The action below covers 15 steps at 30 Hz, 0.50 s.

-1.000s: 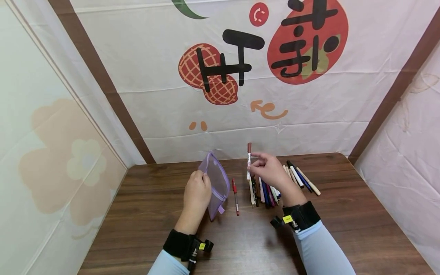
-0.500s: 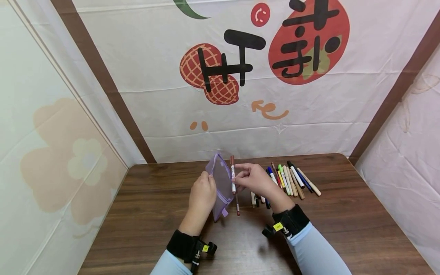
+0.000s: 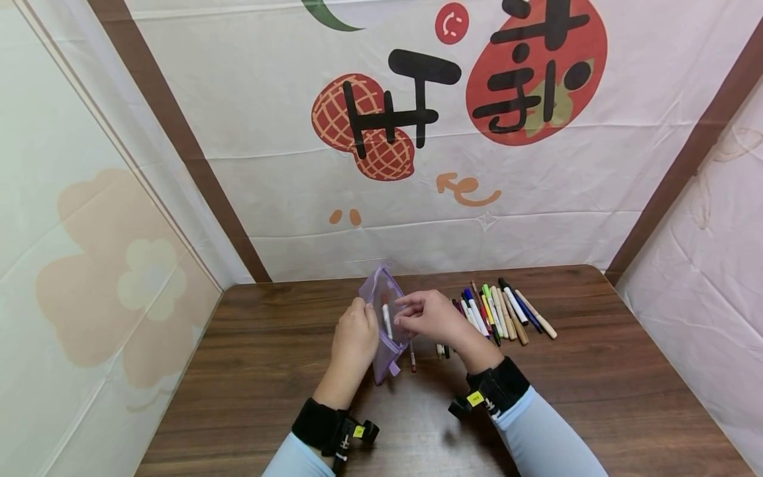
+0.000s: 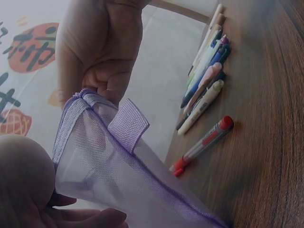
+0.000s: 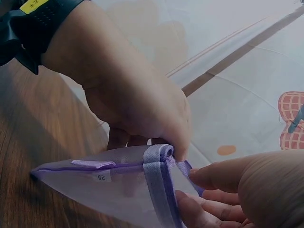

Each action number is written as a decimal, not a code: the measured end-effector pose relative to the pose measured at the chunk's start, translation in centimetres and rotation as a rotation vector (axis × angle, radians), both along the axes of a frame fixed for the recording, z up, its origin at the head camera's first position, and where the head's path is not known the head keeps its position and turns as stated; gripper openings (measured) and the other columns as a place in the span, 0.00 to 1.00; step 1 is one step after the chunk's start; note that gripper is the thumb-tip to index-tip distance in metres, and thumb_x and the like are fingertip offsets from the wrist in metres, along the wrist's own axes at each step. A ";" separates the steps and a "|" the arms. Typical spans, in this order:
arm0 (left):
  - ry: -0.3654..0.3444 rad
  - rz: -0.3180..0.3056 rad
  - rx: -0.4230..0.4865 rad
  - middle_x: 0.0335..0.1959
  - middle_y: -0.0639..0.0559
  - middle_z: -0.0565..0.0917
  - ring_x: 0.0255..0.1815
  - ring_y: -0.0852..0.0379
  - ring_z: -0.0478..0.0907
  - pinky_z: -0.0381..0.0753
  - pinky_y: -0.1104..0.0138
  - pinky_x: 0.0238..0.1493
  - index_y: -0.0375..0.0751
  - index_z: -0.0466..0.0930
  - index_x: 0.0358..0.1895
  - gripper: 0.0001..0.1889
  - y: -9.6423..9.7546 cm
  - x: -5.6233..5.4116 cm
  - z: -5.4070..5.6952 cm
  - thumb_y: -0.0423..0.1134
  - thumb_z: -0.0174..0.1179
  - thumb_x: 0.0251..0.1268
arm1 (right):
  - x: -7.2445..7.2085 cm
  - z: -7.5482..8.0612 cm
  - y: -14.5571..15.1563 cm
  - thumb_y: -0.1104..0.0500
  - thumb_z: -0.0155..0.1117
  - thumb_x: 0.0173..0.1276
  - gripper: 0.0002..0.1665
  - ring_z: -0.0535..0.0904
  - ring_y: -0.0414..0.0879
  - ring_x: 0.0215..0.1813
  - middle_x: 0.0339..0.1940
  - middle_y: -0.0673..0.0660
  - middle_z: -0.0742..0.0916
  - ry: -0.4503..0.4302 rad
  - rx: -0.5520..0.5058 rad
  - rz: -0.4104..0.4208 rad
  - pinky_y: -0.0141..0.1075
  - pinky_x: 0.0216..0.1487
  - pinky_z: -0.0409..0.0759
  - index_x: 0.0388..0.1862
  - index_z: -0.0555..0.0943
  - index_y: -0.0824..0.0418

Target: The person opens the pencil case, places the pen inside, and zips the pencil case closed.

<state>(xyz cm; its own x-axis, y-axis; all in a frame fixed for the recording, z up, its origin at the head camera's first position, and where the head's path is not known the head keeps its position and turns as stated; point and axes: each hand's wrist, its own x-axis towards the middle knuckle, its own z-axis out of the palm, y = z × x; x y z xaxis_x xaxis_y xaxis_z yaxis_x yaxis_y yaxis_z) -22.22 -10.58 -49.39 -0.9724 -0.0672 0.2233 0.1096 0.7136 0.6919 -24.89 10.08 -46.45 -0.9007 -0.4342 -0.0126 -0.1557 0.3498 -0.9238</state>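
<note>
A purple mesh zip pouch (image 3: pixel 381 364) stands upright on the table with its mouth spread. My left hand (image 3: pixel 353 338) grips its left side; in the left wrist view, a purple fabric tab (image 4: pixel 129 124) sticks out near the zip. Inside the pouch leans a white marker (image 3: pixel 387 321) with a brown-red cap, seen through the opening. My right hand (image 3: pixel 432 321) is at the mouth, thumb and forefinger apart, beside the marker and no longer around it. In the right wrist view, the right fingertips (image 5: pixel 187 202) reach just over the pouch's rim.
A red-capped gel pen (image 4: pixel 204 146) lies on the wooden table (image 3: pixel 262 371) right of the pouch, partly hidden in the head view. Several pens and markers (image 3: pixel 507 315) lie side by side farther right. A printed cloth backdrop (image 3: pixel 286 192) hangs behind the table.
My right hand has moved left from over the pens to the pouch with the marker, then let it go inside. My left hand and the pouch have shifted slightly right.
</note>
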 end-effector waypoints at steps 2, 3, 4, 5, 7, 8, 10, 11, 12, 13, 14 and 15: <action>-0.006 0.004 0.013 0.28 0.45 0.76 0.25 0.51 0.74 0.75 0.61 0.27 0.33 0.75 0.42 0.16 -0.1 0.0 0.0 0.39 0.45 0.92 | 0.0 0.1 0.1 0.62 0.74 0.79 0.23 0.96 0.63 0.46 0.51 0.65 0.96 0.022 0.014 -0.005 0.60 0.51 0.95 0.69 0.86 0.69; -0.007 0.008 0.019 0.28 0.45 0.76 0.25 0.51 0.73 0.75 0.61 0.27 0.33 0.75 0.42 0.16 -0.1 0.0 0.0 0.39 0.45 0.92 | 0.0 0.1 0.2 0.62 0.74 0.80 0.22 0.96 0.64 0.47 0.51 0.65 0.96 0.033 0.023 -0.010 0.60 0.51 0.95 0.68 0.87 0.68; -0.004 0.014 0.024 0.28 0.46 0.75 0.25 0.51 0.73 0.75 0.61 0.27 0.34 0.75 0.42 0.16 -0.2 -0.1 0.0 0.39 0.45 0.92 | 0.0 0.1 0.4 0.61 0.74 0.80 0.21 0.95 0.65 0.48 0.50 0.64 0.96 0.039 0.030 -0.020 0.60 0.51 0.94 0.68 0.88 0.67; -0.003 0.017 0.029 0.28 0.46 0.75 0.25 0.51 0.73 0.75 0.61 0.27 0.34 0.75 0.42 0.16 -0.2 -0.1 -0.1 0.39 0.45 0.92 | -0.1 0.2 0.6 0.61 0.74 0.80 0.20 0.95 0.66 0.49 0.50 0.63 0.96 0.046 0.041 -0.030 0.60 0.51 0.94 0.67 0.89 0.66; 0.003 0.026 0.033 0.28 0.46 0.75 0.26 0.51 0.73 0.75 0.61 0.29 0.34 0.75 0.42 0.16 -0.4 -0.2 0.0 0.40 0.46 0.92 | -0.2 0.4 1.1 0.59 0.74 0.81 0.19 0.95 0.65 0.49 0.49 0.62 0.96 0.063 0.067 -0.050 0.56 0.50 0.95 0.66 0.89 0.64; 0.003 0.027 0.035 0.28 0.46 0.75 0.26 0.50 0.74 0.76 0.60 0.29 0.34 0.75 0.42 0.16 -0.5 -0.2 -0.1 0.40 0.46 0.92 | -0.3 0.5 1.4 0.59 0.73 0.81 0.19 0.94 0.65 0.50 0.49 0.62 0.96 0.068 0.078 -0.060 0.53 0.50 0.95 0.66 0.89 0.64; 0.001 0.030 0.038 0.28 0.45 0.76 0.26 0.50 0.74 0.77 0.60 0.29 0.34 0.76 0.42 0.16 -0.6 -0.2 0.0 0.40 0.46 0.92 | -0.5 0.7 2.1 0.57 0.73 0.82 0.19 0.95 0.62 0.48 0.49 0.62 0.96 0.072 0.101 -0.084 0.48 0.48 0.94 0.66 0.89 0.63; -0.003 0.030 0.039 0.28 0.45 0.76 0.27 0.49 0.74 0.77 0.59 0.29 0.34 0.76 0.42 0.16 -0.7 -0.2 0.0 0.40 0.46 0.93 | -0.6 0.8 2.5 0.57 0.73 0.82 0.19 0.95 0.60 0.47 0.49 0.61 0.96 0.078 0.116 -0.097 0.46 0.47 0.93 0.66 0.89 0.62; -0.006 0.032 0.038 0.28 0.45 0.76 0.27 0.49 0.74 0.77 0.59 0.30 0.34 0.76 0.43 0.16 -0.8 -0.2 0.1 0.40 0.46 0.93 | -0.8 0.9 2.9 0.56 0.73 0.82 0.19 0.95 0.58 0.45 0.48 0.61 0.96 0.081 0.125 -0.111 0.44 0.46 0.93 0.65 0.89 0.62; -0.009 0.032 0.036 0.28 0.45 0.76 0.27 0.49 0.75 0.77 0.59 0.30 0.34 0.76 0.43 0.16 -0.9 -0.3 0.0 0.40 0.45 0.93 | -0.9 1.1 3.3 0.56 0.72 0.83 0.18 0.94 0.57 0.44 0.48 0.62 0.96 0.077 0.131 -0.125 0.45 0.46 0.93 0.66 0.89 0.62; -0.013 0.033 0.035 0.28 0.45 0.76 0.27 0.49 0.75 0.77 0.59 0.30 0.34 0.76 0.43 0.16 -0.9 -0.3 0.0 0.40 0.45 0.93 | -1.0 1.2 3.8 0.56 0.72 0.83 0.19 0.94 0.55 0.43 0.48 0.61 0.96 0.076 0.139 -0.138 0.45 0.46 0.93 0.66 0.89 0.62; -0.016 0.033 0.033 0.28 0.45 0.76 0.27 0.49 0.75 0.77 0.59 0.30 0.34 0.76 0.43 0.16 -1.0 -0.3 0.0 0.40 0.45 0.93 | -1.1 1.4 4.3 0.56 0.71 0.84 0.19 0.94 0.54 0.43 0.48 0.62 0.96 0.071 0.142 -0.149 0.47 0.47 0.94 0.67 0.89 0.62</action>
<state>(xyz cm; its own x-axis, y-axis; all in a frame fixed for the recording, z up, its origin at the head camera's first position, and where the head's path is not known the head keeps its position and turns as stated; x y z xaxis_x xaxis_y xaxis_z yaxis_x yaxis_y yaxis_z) -22.56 -11.55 -49.38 -0.9730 -0.1064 0.2049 0.0751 0.6935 0.7165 -25.98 14.33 -45.09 -0.9557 -0.2943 0.0012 -0.1550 0.4996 -0.8523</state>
